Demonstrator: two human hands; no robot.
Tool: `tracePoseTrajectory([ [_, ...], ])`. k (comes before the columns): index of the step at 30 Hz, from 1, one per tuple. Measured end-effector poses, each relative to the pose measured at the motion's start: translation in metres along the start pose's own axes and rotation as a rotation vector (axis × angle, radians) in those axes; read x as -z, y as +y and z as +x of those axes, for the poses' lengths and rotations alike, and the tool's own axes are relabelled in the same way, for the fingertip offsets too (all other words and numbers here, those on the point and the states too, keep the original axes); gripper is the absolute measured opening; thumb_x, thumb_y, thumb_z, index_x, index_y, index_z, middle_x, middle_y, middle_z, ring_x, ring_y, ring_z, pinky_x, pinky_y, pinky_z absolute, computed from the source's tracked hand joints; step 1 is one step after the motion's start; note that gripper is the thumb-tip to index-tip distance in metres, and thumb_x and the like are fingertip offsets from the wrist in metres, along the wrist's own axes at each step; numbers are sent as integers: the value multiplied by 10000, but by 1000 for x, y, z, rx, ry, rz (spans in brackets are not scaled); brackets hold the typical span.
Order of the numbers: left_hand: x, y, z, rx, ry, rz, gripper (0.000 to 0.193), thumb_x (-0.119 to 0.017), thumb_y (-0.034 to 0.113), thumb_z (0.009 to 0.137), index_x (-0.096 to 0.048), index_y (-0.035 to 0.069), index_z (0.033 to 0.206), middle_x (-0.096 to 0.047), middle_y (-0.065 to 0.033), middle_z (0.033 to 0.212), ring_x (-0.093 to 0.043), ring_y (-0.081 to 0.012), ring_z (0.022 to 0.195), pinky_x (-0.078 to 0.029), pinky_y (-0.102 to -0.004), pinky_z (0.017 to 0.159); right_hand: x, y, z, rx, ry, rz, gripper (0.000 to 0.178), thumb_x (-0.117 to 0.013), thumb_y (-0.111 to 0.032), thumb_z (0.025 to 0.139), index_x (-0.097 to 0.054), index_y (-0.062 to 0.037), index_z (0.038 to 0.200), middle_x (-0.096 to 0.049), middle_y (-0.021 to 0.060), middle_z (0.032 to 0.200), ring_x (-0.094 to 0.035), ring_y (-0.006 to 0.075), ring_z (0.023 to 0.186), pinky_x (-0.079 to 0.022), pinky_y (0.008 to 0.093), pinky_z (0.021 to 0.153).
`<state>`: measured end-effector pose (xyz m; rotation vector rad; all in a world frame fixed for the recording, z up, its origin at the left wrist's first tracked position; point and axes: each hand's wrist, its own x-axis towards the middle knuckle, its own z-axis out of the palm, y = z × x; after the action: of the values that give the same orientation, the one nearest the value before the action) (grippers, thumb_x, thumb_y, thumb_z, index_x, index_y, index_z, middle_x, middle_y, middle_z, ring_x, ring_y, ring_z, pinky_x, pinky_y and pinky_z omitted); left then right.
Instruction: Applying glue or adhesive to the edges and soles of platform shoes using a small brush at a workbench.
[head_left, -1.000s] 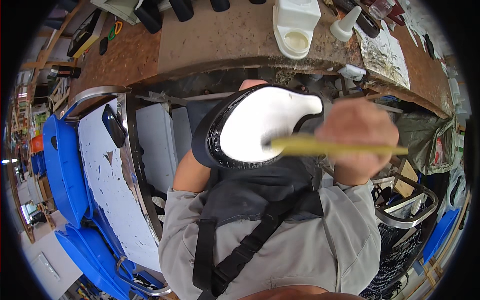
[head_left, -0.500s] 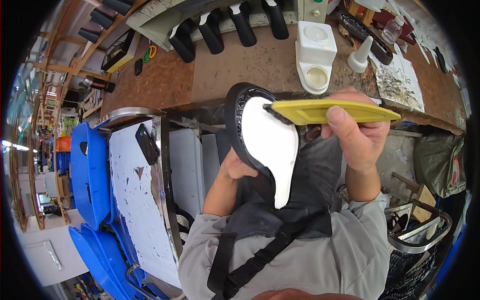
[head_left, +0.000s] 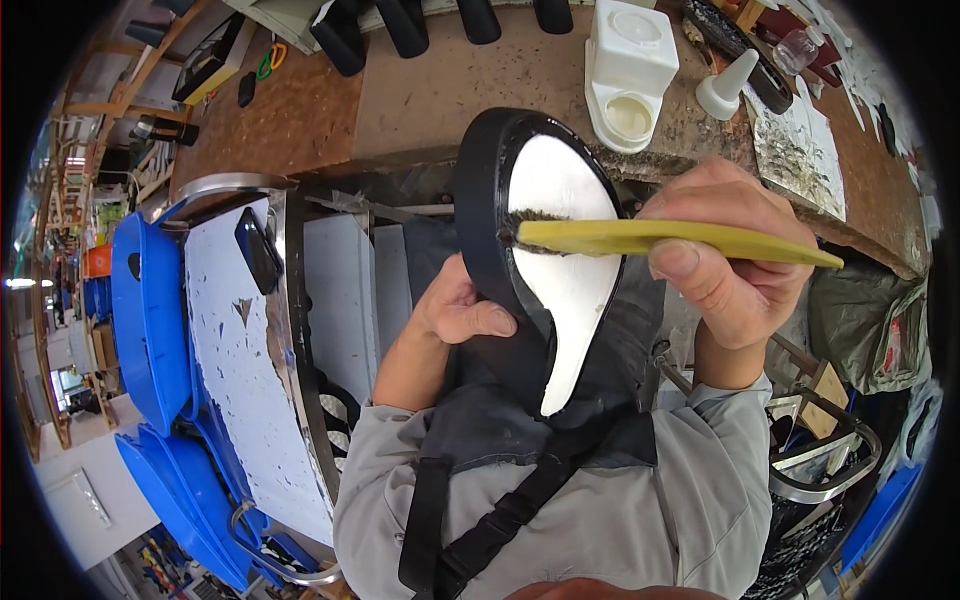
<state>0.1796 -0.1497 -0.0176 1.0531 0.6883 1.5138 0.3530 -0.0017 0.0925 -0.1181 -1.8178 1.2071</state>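
Observation:
In front of my lap I hold a black shoe [head_left: 485, 200], turned so its underside with a long white insole [head_left: 565, 180] faces me. My left hand [head_left: 465, 310] grips it from the left, thumb showing and fingers hidden behind it. My right hand [head_left: 725, 255] is closed around the yellow handle [head_left: 600, 238] of a brush, held nearly level. The brush's dark bristles [head_left: 520, 225] touch the left edge of the underside, where the black rim meets the white. The rim looks wet and shiny.
Ahead on the brown workbench [head_left: 420, 110] stand a white pot [head_left: 630, 70], a white nozzle cap [head_left: 725, 88] and several black shoes [head_left: 400, 25]. A worn white board with a phone [head_left: 257, 250] on it and blue bins [head_left: 150, 320] are at my left. A metal-rimmed basket [head_left: 825, 450] stands at my right.
The brush has moved from the right part of the white insole to the shoe's left edge. The shoe is turned a little, and the bench has shifted upward in view.

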Motion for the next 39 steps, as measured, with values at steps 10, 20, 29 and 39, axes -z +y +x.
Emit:
tracePoseTrajectory([
  [10, -9, -6, -1, -88, 112, 85, 536, -704, 290, 801, -556, -82, 1157, -600, -152, 1163, -555, -238, 1074, -403, -326, 930, 14, 9, -19, 107, -58, 37, 289, -778, -192, 656, -660, 53, 754, -616, 152, 639, -574, 209, 488, -432, 285, 453],
  [20, -22, -2, 7, -167, 270, 119, 461, -690, 295, 802, -589, -67, 1069, -640, -121, 1023, -591, -197, 946, -439, -301, 853, 18, 11, -47, 116, -40, 95, 239, -766, -145, 680, -668, 58, 756, -623, 146, 621, -583, 208, 473, -436, 275, 416],
  [29, -33, 0, 18, -288, 486, 158, 467, -721, 296, 784, -571, -39, 1073, -623, -79, 977, -576, -155, 879, -447, -274, 788, 23, -7, -36, -353, 172, 256, 166, -704, -71, 751, -660, 68, 833, -655, 149, 775, -591, 161, 554, -443, 224, 467],
  [39, -21, 2, 20, -443, 639, 296, 471, -678, 275, 823, -526, -25, 1153, -576, -39, 1011, -522, -122, 896, -413, -263, 831, 2, 5, -62, 554, 159, -85, 136, -590, -63, 757, -620, 56, 700, -606, 150, 573, -549, 166, 424, -426, 262, 351],
])
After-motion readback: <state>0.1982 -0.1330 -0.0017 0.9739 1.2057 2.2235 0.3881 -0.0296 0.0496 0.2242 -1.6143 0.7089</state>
